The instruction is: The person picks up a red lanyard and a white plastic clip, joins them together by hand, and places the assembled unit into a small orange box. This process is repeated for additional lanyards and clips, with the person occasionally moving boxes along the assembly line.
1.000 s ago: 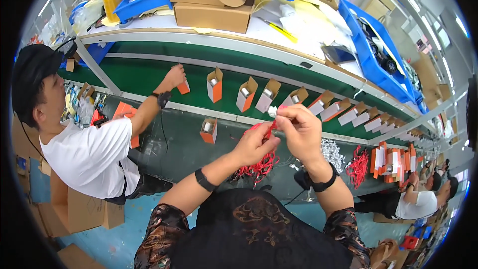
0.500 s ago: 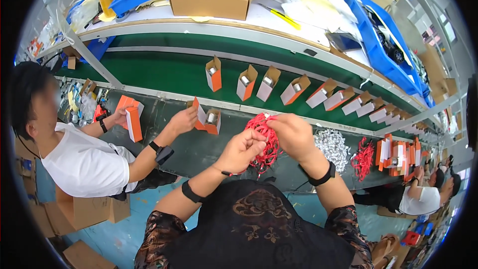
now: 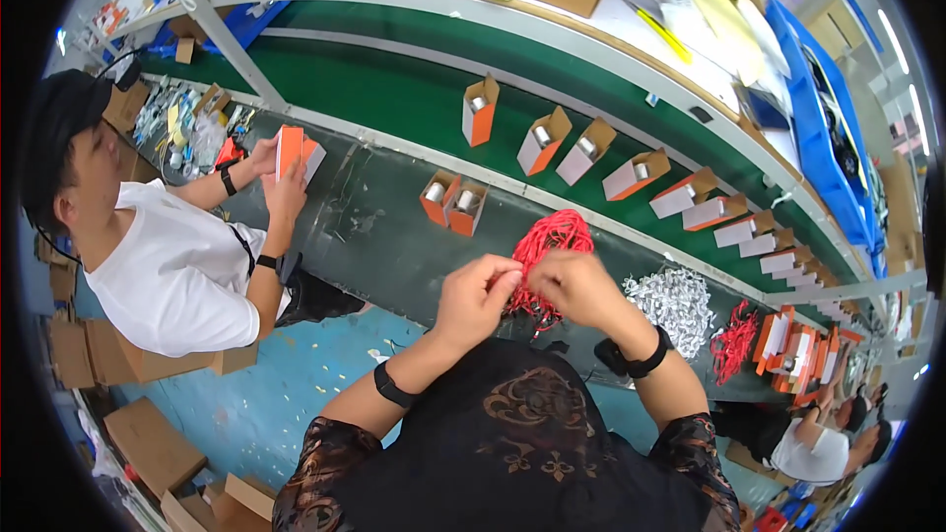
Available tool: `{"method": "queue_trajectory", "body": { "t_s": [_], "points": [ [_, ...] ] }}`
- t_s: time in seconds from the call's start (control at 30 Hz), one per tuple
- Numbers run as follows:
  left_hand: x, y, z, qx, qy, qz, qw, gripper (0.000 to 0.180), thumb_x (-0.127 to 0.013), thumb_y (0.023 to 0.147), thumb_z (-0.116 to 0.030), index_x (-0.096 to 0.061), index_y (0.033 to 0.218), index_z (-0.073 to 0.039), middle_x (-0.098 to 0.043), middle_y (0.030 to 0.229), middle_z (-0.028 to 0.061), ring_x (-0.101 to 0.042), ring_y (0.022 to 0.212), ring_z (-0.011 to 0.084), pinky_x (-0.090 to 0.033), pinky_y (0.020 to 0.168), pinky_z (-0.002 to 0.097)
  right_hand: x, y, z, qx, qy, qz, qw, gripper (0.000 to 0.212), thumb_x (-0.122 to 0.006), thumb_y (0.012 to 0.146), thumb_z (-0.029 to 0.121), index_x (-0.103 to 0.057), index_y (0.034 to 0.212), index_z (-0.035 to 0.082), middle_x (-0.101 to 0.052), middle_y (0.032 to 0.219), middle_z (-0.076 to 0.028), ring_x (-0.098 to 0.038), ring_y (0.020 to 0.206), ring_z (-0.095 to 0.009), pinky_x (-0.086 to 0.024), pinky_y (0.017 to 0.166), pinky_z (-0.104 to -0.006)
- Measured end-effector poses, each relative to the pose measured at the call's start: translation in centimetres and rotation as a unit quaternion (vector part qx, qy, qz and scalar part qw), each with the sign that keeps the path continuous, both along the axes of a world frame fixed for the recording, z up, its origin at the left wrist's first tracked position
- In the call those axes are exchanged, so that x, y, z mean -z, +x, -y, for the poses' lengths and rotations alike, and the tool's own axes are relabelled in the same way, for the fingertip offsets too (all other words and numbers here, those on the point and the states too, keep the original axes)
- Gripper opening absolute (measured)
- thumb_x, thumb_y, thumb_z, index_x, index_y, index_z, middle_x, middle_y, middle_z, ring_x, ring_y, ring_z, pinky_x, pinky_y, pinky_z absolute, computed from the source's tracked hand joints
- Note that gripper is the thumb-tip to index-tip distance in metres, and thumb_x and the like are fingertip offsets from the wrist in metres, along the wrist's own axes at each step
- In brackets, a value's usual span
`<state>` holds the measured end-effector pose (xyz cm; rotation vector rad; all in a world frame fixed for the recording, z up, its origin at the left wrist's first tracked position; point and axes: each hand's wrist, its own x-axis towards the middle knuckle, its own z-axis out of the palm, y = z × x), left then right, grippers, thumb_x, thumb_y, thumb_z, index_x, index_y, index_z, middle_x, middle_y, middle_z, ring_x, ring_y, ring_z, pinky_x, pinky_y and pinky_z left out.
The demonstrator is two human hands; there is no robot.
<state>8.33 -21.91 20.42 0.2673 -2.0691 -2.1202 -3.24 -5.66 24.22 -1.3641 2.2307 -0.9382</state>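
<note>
**Hands pinched on red cords at the bench**

Both hands meet in front of my chest: I see my left hand (image 3: 478, 296) and my right hand (image 3: 576, 288) pinched shut on strands of the tangled bundle of thin red cords (image 3: 545, 254), which lies on the dark grey workbench (image 3: 374, 212) just beyond my knuckles. Behind it I see the long green conveyor belt (image 3: 394, 89) carrying open orange-and-white cardboard boxes (image 3: 480, 110). Two more such boxes (image 3: 453, 205) stand on the bench near the bundle. At my left, a co-worker in a white shirt (image 3: 168, 271) holds an orange box (image 3: 293, 153).
</note>
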Motion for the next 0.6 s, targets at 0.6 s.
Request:
{"method": "queue_trajectory", "body": {
  "t_s": [0.6],
  "points": [
    [1.3, -7.0, 10.6, -0.053, 0.361, 0.070, 0.928, 0.027, -0.056, 0.101, -0.017, -0.059, 0.121, 0.001, -0.065, 0.110, 0.0066, -0.062, 0.096, 0.0125, -0.051, 0.081, 0.0253, 0.6, -3.0, 13.2, -0.084, -0.105, -0.378, 0.916, 0.024, -0.066, 0.071, 0.008, -0.069, 0.095, 0.005, -0.066, 0.103, -0.006, -0.062, 0.099, -0.025, -0.051, 0.079, -0.0390]
  ]
}}
